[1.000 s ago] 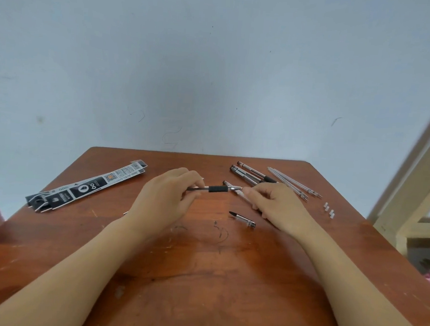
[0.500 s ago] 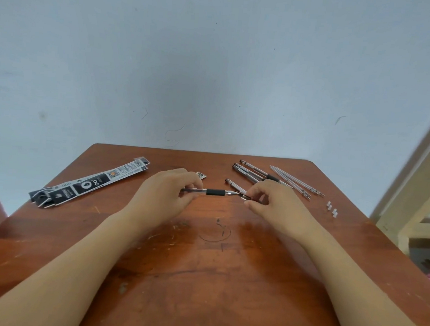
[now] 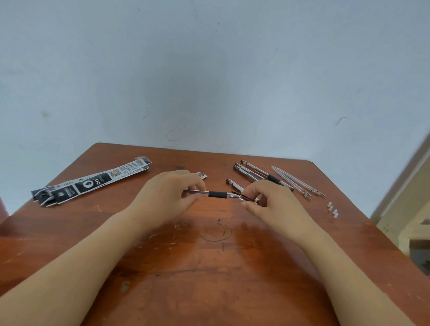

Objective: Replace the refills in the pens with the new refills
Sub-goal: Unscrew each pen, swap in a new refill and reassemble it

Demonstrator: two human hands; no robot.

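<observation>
Far left of the held pen: flat black-and-white refill packets (image 3: 91, 181), stacked, lying on the brown wooden tabletop (image 3: 199, 277).

Left hand (image 3: 166, 197): fingers curled round the rear barrel of the clear pen with a black rubber grip (image 3: 216, 194). It holds the pen level above the tabletop, tip pointing right.

Just behind the pen, past the left knuckles: a small black-and-white label scrap (image 3: 202, 175).

Right hand (image 3: 269, 205): thumb and fingers pinch a small clear cap with a dark clip (image 3: 244, 197) right at the pen's metal tip. Can't tell if cap and tip touch.

Behind the pen's tip: a single clear pen barrel (image 3: 234, 185) lies flat, partly hidden by the right hand.

Further back and right of the pen: a cluster of clear pens (image 3: 254, 173) lies side by side, one with a black grip.

Right of those: thin clear refills (image 3: 297, 182), bunched, tips toward the right.

Far right of the pen: small white plastic bits (image 3: 332, 209) in a close group, apart from the refills.
</observation>
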